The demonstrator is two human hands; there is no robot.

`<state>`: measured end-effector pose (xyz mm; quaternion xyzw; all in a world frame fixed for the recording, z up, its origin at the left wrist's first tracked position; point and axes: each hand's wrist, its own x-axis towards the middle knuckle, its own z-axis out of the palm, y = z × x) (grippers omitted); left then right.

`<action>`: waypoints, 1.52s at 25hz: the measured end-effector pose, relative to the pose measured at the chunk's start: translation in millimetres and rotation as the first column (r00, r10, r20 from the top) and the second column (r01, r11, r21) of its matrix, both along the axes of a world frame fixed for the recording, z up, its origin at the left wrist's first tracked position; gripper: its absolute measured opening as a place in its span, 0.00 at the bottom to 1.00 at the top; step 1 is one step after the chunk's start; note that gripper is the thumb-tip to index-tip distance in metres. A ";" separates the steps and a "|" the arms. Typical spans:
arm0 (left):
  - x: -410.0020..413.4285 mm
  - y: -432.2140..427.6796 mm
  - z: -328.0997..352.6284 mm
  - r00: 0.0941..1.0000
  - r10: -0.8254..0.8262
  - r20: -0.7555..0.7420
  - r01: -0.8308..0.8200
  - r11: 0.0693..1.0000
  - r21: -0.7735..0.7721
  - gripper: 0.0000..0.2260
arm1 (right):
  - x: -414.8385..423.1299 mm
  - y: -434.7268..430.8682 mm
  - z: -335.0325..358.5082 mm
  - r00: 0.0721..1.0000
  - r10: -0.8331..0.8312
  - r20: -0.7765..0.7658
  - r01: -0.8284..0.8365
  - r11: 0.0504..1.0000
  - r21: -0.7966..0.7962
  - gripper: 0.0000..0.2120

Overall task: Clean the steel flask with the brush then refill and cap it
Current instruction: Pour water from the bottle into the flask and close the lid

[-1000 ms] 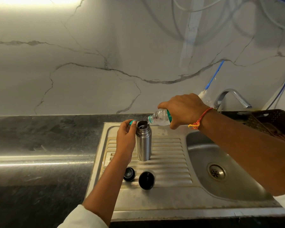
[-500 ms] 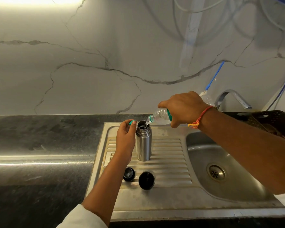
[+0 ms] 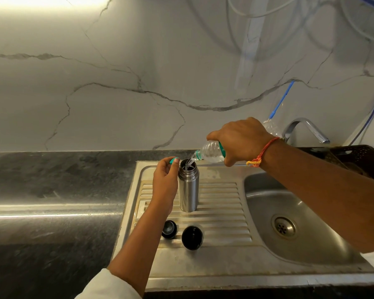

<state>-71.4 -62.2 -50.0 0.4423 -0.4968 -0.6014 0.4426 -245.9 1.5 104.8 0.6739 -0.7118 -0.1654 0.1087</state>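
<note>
The steel flask (image 3: 188, 188) stands upright and uncapped on the ribbed drainboard (image 3: 220, 203). My left hand (image 3: 165, 184) rests against the flask's left side and holds a small teal bottle cap (image 3: 173, 160) between its fingertips. My right hand (image 3: 240, 140) grips a clear plastic water bottle (image 3: 209, 152) tilted steeply down to the left, its mouth just over the flask's opening, and water runs into the flask. Two black flask caps lie on the drainboard in front: a smaller inner stopper (image 3: 169, 229) and a larger outer cap (image 3: 192, 237).
A steel sink basin (image 3: 294, 223) with a drain lies to the right, a chrome tap (image 3: 304, 129) behind it. A dark plastic crate (image 3: 358, 157) sits at the far right. A dark stone counter (image 3: 52, 190) stretches left; a marble wall rises behind.
My right hand has raised the bottle's rear end, tipping it more steeply over the flask. The left hand and flask have stayed put.
</note>
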 end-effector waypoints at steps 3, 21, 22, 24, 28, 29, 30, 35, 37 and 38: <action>-0.6 0.5 0.7 1.000 0.002 -0.001 -0.002 1.000 -0.002 0.10 | 0.1 -0.3 0.9 1.000 0.006 -0.002 -0.006 1.000 0.000 0.39; -3.2 0.1 -1.3 1.000 0.006 -0.004 -0.006 1.000 0.007 0.10 | -2.9 -3.1 -2.4 1.000 0.005 0.000 -0.005 1.000 0.001 0.39; -3.3 0.0 -1.4 1.000 0.007 -0.005 -0.007 1.000 0.008 0.10 | -3.2 -3.6 -2.3 1.000 0.006 -0.002 -0.006 1.000 -0.003 0.39; -3.4 -0.1 -1.5 1.000 0.006 -0.008 -0.006 1.000 0.008 0.10 | -3.7 -4.5 -2.2 1.000 0.006 -0.001 -0.006 1.000 -0.013 0.39; -3.1 -0.6 -1.3 1.000 0.007 0.001 -0.007 1.000 0.001 0.11 | -3.5 -5.9 -4.4 1.000 0.005 0.001 -0.005 1.000 -0.016 0.39; -2.9 -0.8 -1.2 1.000 0.004 0.004 -0.004 1.000 -0.002 0.11 | -3.6 -6.2 -4.7 1.000 0.005 0.003 -0.005 1.000 -0.016 0.39; -2.7 -1.1 -1.2 1.000 0.001 0.007 -0.001 1.000 -0.005 0.11 | -3.9 -6.5 -4.5 1.000 0.006 0.002 -0.005 1.000 -0.017 0.39; -2.7 -1.7 -1.7 1.000 -0.002 0.008 0.002 1.000 -0.005 0.10 | -2.9 -6.8 -0.7 0.999 0.026 -0.030 -0.027 0.999 -0.020 0.37; -3.1 -1.6 -0.8 1.000 -0.001 0.008 0.001 1.000 -0.002 0.10 | -1.7 -7.1 0.6 0.999 0.032 -0.043 -0.033 0.999 -0.023 0.36; -3.2 -1.6 -0.5 1.000 -0.002 0.011 0.002 1.000 -0.002 0.10 | -1.3 -7.3 1.4 0.998 0.037 -0.047 -0.038 0.999 -0.026 0.35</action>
